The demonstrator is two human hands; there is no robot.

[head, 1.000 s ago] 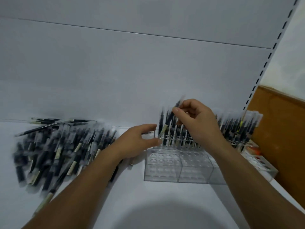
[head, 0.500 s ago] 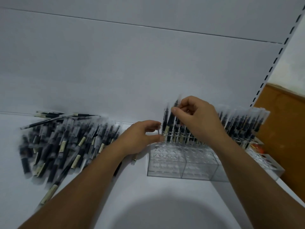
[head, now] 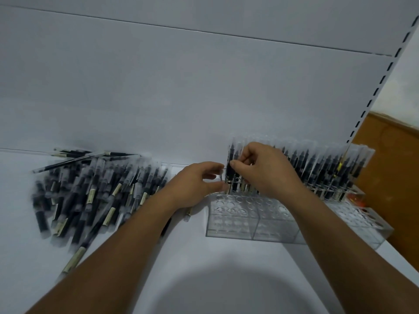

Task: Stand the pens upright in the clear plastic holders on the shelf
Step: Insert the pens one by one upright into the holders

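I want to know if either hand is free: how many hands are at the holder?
2. The left hand is at the holder's left back corner; the right hand pinches a pen in the back row. Neither is hidden.

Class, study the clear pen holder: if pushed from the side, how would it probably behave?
The clear holder looks rigid, so it would likely slide whole across the smooth shelf. Upright pens crowd only its back rows, so it may feel back-heavy.

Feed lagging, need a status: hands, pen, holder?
Right hand pinches pen upright over clear holder, back row. Left hand at holder's left corner, grip unclear. Front holes open; loose pens piled left.
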